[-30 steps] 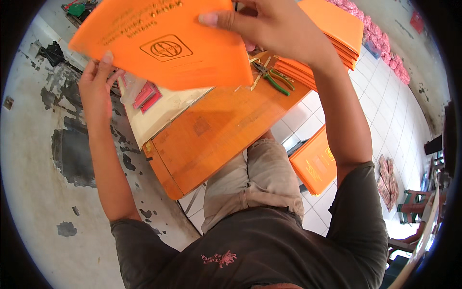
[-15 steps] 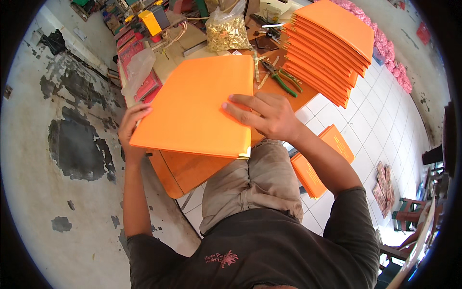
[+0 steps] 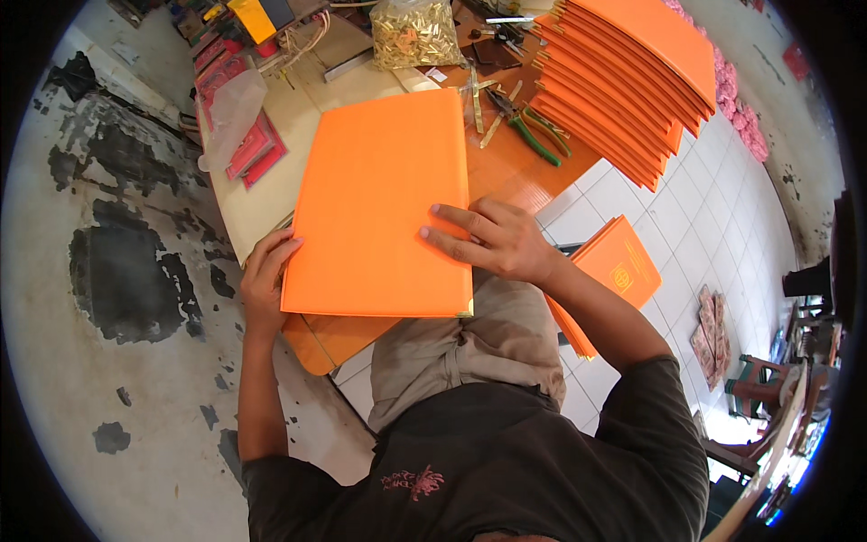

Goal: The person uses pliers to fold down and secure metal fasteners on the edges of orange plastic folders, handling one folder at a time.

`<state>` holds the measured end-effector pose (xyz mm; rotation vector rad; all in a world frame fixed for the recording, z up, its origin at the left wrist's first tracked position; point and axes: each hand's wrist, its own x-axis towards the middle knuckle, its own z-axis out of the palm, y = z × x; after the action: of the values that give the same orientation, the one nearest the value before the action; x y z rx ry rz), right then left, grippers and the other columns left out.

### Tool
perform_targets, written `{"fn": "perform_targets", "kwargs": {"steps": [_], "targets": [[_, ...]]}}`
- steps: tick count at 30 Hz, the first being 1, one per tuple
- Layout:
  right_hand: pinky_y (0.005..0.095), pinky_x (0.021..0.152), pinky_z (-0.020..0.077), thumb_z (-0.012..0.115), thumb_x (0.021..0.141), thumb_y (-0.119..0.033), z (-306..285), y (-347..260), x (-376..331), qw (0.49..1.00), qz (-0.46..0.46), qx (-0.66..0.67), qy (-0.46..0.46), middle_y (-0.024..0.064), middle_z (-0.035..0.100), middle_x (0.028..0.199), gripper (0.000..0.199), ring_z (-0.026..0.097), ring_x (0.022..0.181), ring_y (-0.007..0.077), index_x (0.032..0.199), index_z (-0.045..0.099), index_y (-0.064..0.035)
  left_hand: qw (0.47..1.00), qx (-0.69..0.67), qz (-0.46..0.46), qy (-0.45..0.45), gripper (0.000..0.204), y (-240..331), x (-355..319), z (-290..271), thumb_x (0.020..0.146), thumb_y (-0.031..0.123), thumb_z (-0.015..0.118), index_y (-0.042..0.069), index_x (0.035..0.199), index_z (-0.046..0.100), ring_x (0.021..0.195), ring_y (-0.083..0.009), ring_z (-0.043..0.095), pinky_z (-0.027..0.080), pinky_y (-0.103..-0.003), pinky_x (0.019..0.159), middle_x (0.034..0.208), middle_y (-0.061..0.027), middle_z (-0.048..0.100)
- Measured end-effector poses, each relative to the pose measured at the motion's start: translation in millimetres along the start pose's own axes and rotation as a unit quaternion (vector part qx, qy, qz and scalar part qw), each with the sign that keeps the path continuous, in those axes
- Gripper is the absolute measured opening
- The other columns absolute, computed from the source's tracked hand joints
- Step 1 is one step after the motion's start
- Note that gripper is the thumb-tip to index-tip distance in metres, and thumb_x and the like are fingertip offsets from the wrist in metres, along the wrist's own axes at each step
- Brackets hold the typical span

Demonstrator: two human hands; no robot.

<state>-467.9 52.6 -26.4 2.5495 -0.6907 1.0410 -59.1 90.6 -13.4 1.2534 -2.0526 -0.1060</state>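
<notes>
Between both hands I hold an orange folder [image 3: 379,199] over the wooden table [image 3: 325,348], near my lap. My left hand [image 3: 267,275] grips its left edge, with the fingertips on the cover. My right hand [image 3: 497,238] holds the right edge, two fingers lying on the front and the thumb hidden behind. A brass-coloured metal corner [image 3: 465,313] sits on the folder's near right corner. Beyond my right hand lie pliers with green handles [image 3: 535,140], beside thin gold metal strips [image 3: 477,104].
A tall stack of orange folders [image 3: 632,63] stands at the table's far right. More folders [image 3: 623,262] are below, right of my lap. A clear bag of gold metal pieces [image 3: 415,36] sits at the back. Pink packets [image 3: 257,149] lie left. A peeling wall [image 3: 135,271] runs along the left.
The folder has come nearer to me and levelled, its left edge turning more upright in view. My left hand has moved slightly down and right with it. Both hands keep their hold.
</notes>
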Motion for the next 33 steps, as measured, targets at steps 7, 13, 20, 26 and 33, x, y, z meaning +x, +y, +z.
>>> {"fn": "perform_targets", "kwargs": {"steps": [7,13,20,26,33], "targets": [[0.0374,0.083,0.0652,0.084,0.079,-0.009,-2,2,1,0.99,0.099,0.083,-0.051,0.0071,0.074,0.147,0.071,0.076,0.107,0.026,0.148,0.077,-0.0234,0.999,0.01,-0.028,-0.026,0.037,8,18,8,0.097,0.003,0.078,0.005,0.134,0.077,0.128,-0.0339,0.075,0.061,-0.041,0.106,0.141,-0.0148,0.075],[0.0404,0.1,0.0643,0.087,0.077,-0.004,3,10,-9,0.976,0.159,0.114,-0.097,0.0047,0.071,0.155,0.078,0.074,0.127,0.0292,0.151,0.074,-0.0223,0.996,-0.016,-0.049,-0.069,0.042,3,20,16,0.098,-0.009,0.067,0.003,0.137,0.075,0.128,-0.0322,0.075,0.064,-0.04,0.105,0.141,-0.0142,0.074],[0.0409,0.101,0.0626,0.077,0.088,0.006,-13,6,-23,0.962,0.24,0.108,-0.066,0.0075,0.074,0.15,0.063,0.074,0.125,0.0306,0.148,0.074,-0.0155,0.996,-0.023,-0.008,-0.091,0.039,7,38,5,0.099,-0.01,0.061,0.002,0.135,0.075,0.128,-0.0361,0.072,0.06,-0.043,0.108,0.14,-0.0167,0.074],[0.0343,0.083,0.0596,0.069,0.108,-0.001,-41,-50,-34,0.829,0.49,0.266,0.041,0.0104,0.076,0.116,0.028,0.075,0.1,0.0214,0.134,0.075,-0.0043,0.98,-0.074,0.103,-0.154,0.03,47,82,29,0.102,0.002,0.07,0.001,0.131,0.078,0.131,-0.0342,0.072,0.056,-0.044,0.112,0.14,-0.0168,0.075],[0.0266,0.08,0.0539,0.073,0.109,-0.006,-41,-109,-45,0.658,0.613,0.434,0.058,0.0025,0.075,0.107,0.02,0.07,0.096,0.0101,0.128,0.073,-0.0012,0.905,-0.15,0.316,-0.24,0.025,96,127,94,0.102,0.013,0.077,0.006,0.126,0.08,0.136,-0.0349,0.068,0.052,-0.05,0.119,0.141,-0.0125,0.074]]}}
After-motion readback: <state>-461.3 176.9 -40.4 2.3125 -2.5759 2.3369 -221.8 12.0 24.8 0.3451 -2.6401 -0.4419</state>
